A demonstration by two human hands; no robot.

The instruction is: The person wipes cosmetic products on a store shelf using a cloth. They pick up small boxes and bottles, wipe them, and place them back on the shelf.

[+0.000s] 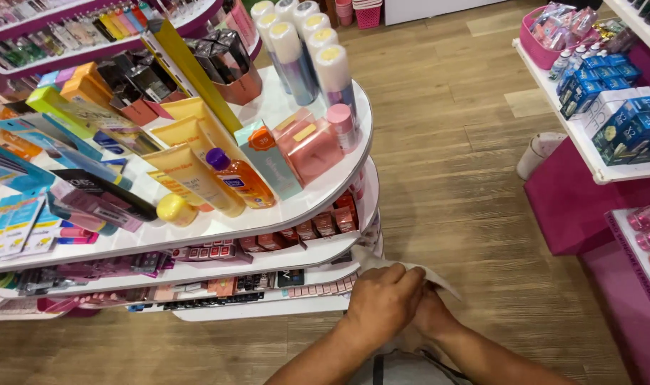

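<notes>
- Wooden floor (467,164) fills the middle and right of the frame.
- White tiered stand (282,214), left of centre, carries tubes, bottles and boxes.
- Pink-and-white shelf (589,153) sits at the right edge.
- Left hand (383,303) and right hand (432,314) meet at lower centre, both pinching a pale cloth (439,274).

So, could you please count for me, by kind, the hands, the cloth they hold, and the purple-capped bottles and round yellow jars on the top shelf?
Hands: 2, left hand and right hand
White cloth: 1
Orange bottle with a purple cap: 1
Round yellow jar: 1
Total: 5
</notes>
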